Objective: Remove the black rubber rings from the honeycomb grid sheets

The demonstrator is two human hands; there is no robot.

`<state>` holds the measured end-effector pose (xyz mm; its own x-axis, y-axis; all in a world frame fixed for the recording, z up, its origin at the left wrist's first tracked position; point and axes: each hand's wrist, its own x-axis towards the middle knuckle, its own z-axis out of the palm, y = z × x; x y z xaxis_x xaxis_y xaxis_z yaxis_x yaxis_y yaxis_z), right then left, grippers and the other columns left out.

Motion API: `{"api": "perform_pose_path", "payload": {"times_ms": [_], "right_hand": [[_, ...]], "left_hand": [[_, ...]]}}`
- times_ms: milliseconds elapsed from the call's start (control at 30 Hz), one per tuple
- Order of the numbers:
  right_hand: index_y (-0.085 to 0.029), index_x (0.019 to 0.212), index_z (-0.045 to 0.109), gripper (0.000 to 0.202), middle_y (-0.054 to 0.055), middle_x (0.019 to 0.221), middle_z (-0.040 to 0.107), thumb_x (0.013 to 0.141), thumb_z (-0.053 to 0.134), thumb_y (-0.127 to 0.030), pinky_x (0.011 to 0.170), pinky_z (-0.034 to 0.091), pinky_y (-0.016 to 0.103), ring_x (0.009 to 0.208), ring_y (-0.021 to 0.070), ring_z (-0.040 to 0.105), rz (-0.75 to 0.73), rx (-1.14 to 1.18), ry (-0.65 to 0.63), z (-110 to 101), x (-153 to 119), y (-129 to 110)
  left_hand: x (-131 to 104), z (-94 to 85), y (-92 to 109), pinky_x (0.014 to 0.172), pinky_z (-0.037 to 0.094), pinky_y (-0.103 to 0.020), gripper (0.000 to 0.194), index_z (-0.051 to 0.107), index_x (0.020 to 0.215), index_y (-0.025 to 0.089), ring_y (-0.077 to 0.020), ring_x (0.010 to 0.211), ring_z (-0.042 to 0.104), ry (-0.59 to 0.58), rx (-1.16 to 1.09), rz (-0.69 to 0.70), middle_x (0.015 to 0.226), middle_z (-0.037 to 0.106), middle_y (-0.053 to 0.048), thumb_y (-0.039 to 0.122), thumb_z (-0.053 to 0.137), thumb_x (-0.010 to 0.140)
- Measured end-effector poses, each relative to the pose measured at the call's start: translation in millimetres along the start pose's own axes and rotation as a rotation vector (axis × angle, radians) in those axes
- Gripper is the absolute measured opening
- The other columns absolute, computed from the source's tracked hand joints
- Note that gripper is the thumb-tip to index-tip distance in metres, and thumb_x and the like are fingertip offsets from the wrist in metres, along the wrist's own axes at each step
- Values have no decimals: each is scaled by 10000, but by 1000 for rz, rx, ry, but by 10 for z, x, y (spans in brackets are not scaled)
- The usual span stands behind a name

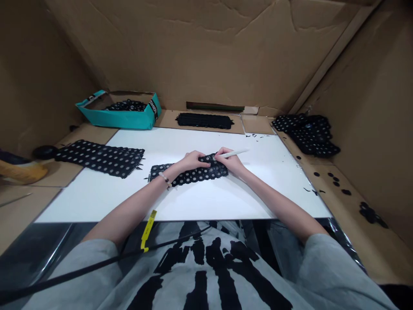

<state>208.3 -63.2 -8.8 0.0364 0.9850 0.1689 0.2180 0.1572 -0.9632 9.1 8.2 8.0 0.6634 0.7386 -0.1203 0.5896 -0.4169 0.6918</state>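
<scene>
A black sheet with rows of pale round dots (193,175) lies on the white board (206,202) in front of me. My left hand (192,161) is closed on the upper part of the sheet, thumb and fingers pressed near its top edge. A white pen-like tool (235,153) is pinched in my right hand (229,162), its tip at the sheet's upper right, close to my left fingertips. The tool's back end points to the right.
Another dotted sheet (103,158) lies at left, near a yellow object (24,171). A teal box (119,118) holds dotted pieces. Behind is a black stack (204,121); at right, a dotted pile (308,134) and black scraps (371,214). Cardboard walls (206,56) surround the board.
</scene>
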Motion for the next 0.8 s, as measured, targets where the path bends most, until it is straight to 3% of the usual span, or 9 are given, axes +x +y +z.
{"api": "perform_pose_path", "payload": {"times_ms": [133,300,433,567,800], "right_hand": [[-211,693,602,114,-20,694,608,706,662,-307,663,391,282,692,154,526,28,-25,-14,-36,-28,-69],[-207,708,609,104,-15,710,617,709,649,-303,668,394,285,695,154,536,41,-1,-23,-16,-30,-37],[-214,708,589,95,-11,713,612,736,618,-300,662,394,293,701,164,537,4,-105,4,49,-46,-22],[-225,706,544,96,-9,714,601,775,572,-286,677,399,303,721,174,537,-95,-233,46,132,-67,-86],[-223,713,541,112,-6,725,610,785,576,-301,680,410,300,741,183,555,-95,-253,55,149,-80,-141]], "left_hand": [[5,5,2,699,398,-307,406,679,712,200,-260,795,617,10,-21,-14,742,699,-8,605,668,681],[5,18,19,787,391,-332,378,673,685,217,-286,846,633,25,-30,-92,742,718,6,593,698,671],[-1,16,12,773,394,-332,364,669,686,212,-291,875,623,23,-109,-117,743,710,-7,574,714,673],[-7,-61,-19,682,398,-310,368,657,710,184,-227,750,598,-118,-310,-53,732,682,-24,543,733,688],[1,-173,-59,643,415,-300,371,670,765,158,-188,670,585,-313,-422,-64,759,685,-47,509,767,695]]}}
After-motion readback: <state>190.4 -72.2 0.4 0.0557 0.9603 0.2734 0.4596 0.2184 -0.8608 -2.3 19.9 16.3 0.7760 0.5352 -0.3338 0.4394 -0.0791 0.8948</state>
